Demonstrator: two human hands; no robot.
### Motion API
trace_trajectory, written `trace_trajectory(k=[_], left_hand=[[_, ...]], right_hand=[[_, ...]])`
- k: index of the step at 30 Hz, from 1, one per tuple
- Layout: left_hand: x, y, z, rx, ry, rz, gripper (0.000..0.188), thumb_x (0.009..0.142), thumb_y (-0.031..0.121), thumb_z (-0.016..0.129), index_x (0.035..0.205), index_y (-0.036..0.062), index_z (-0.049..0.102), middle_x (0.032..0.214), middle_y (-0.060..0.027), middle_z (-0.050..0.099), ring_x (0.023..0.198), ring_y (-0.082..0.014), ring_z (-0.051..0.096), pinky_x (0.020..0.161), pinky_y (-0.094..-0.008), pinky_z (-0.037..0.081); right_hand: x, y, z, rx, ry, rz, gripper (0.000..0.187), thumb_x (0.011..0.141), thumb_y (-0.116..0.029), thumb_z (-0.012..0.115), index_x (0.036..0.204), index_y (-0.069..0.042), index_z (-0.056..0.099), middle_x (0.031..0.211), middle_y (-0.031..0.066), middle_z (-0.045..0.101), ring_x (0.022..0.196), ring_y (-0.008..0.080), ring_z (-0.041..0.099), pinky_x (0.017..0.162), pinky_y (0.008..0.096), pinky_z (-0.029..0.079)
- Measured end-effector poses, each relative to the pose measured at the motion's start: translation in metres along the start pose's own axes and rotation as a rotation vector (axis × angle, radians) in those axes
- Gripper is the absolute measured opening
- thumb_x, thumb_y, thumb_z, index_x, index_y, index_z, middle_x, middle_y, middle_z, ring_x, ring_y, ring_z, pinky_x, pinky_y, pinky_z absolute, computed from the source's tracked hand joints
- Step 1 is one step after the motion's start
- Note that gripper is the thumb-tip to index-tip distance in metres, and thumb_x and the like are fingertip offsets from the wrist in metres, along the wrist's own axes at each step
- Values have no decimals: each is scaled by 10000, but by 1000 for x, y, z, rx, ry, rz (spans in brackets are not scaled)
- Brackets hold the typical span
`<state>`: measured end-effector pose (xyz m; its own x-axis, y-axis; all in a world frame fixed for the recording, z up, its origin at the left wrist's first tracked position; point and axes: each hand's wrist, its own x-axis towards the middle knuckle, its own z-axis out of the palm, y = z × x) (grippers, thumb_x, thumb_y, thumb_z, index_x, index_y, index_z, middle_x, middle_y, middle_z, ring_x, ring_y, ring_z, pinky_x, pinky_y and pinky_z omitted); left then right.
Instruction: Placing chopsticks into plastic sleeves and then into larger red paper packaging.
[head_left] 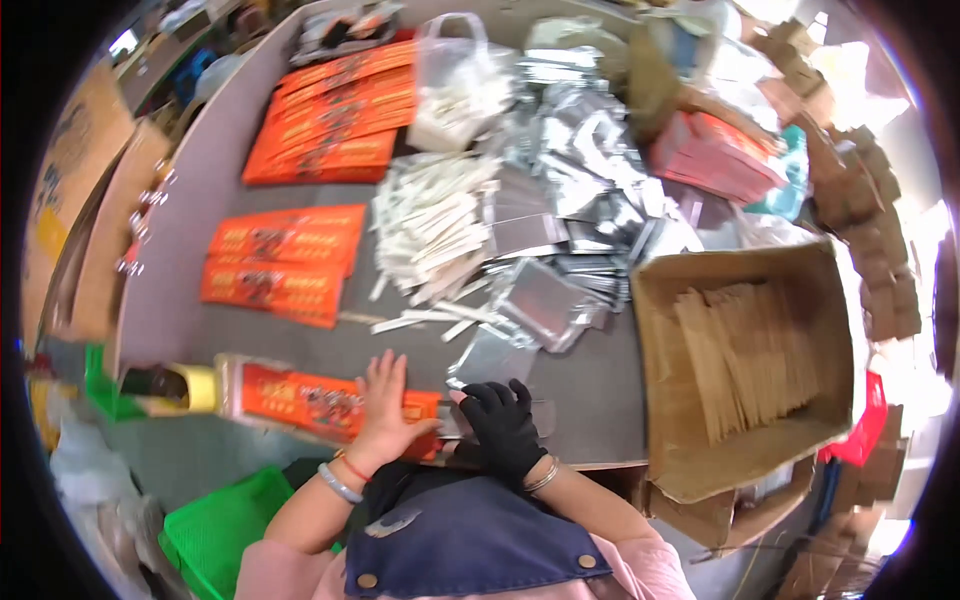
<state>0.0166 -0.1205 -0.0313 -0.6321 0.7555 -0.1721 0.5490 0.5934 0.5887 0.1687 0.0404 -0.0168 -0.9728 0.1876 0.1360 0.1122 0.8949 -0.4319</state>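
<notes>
My bare left hand [385,410] lies with fingers spread on an orange printed packet [300,397] at the table's near edge. The hand covers part of the packet. My right hand [500,425], in a black glove with bare fingertips showing, is at the packet's right end. Its thumb and forefinger close around a small silvery flat sachet [455,421], mostly hidden by the glove. Just beyond the right hand lie more silver and clear sachets [548,300]. A heap of white paper-wrapped sticks [430,220] sits farther back.
Orange packets [335,115] are stacked at the back left, with two more [280,262] nearer. A cardboard box [660,380] of brown strips stands at right. A yellow-rimmed roll [202,388] is at the left edge; a green crate [225,520] is below. Silver pouches [590,150] pile up behind.
</notes>
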Motion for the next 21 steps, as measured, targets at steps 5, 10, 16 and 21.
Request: trace_trajectory(k=[5, 10, 16, 21], left_hand=[[68, 7, -16, -13, 343, 302, 417, 755, 114, 741, 1157, 57, 647, 1212, -159, 576, 1136, -369, 518, 986, -458, 408], [109, -12, -2, 207, 375, 351, 186, 707, 109, 770, 861, 128, 666, 947, -35, 575, 925, -280, 532, 799, -435, 408], [108, -7, -11, 260, 303, 386, 64, 793, 91, 689, 833, 101, 641, 877, -51, 593, 872, -277, 538, 780, -422, 410], [77, -7, -23, 22, 319, 282, 24, 856, 50, 629, 865, 28, 625, 829, -144, 609, 788, -355, 584, 697, -424, 465]], right_hand=[[-41, 158, -51, -356, 462, 580, 692, 780, -397, 759, 1286, 18, 531, 1258, 241, 572, 1167, 420, 529, 1004, 462, 408], [-139, 302, -147, -480, 621, 1230, 708, 883, -497, 635, 1319, 45, 507, 1336, 254, 527, 1252, 407, 486, 1061, 464, 381], [-173, 313, -146, -628, 484, 1275, 607, 904, -468, 587, 1264, 21, 576, 1264, 256, 580, 1176, 396, 550, 988, 500, 431], [-122, 287, -122, -695, 364, 1400, 545, 938, -499, 482, 1150, -24, 644, 1087, 211, 654, 1024, 367, 623, 892, 488, 481]])
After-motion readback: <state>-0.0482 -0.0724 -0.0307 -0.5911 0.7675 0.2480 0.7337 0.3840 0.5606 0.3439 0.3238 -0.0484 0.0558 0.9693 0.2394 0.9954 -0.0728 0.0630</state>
